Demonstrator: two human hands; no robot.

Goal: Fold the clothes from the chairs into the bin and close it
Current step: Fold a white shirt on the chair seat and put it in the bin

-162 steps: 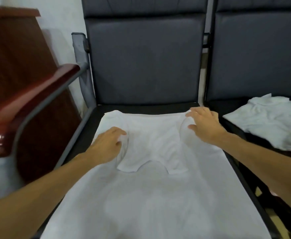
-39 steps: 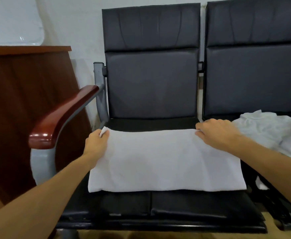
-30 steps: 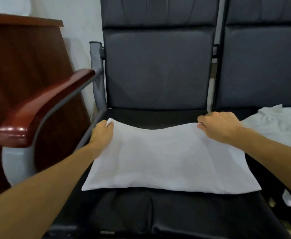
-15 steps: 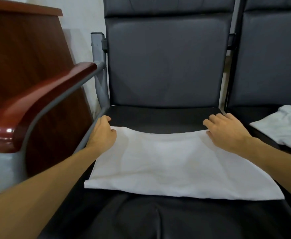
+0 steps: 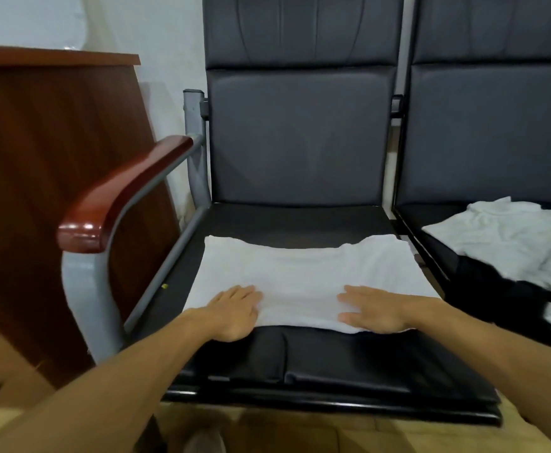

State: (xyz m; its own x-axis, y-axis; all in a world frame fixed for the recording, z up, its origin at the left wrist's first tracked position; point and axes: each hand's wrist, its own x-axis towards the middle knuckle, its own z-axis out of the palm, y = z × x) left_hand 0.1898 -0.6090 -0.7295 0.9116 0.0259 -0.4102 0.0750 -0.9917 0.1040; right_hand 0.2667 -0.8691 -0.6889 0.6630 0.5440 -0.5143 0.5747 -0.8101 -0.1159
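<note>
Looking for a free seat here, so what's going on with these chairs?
A person is folding a white garment on the left chair. The left hand and right hand press flat on its near edge, gripping nothing. More clothes, white and black, lie unfolded on the right chair.

Place: a waiting room or office reception, by its furniture. Row seating: a left-hand chair (image 5: 300, 142) and a right-hand chair (image 5: 496, 132), both in black padded leatherette, are standing joined side by side. A grey metal frame (image 5: 197, 158) is carrying them, and a glossy red-brown wooden armrest (image 5: 127, 188) is capping the left end. A dark reddish wood-veneer counter (image 5: 55, 165) is standing beside the row against a plain white wall (image 5: 169, 34). A beige floor (image 5: 300, 429) is showing beneath.
</note>
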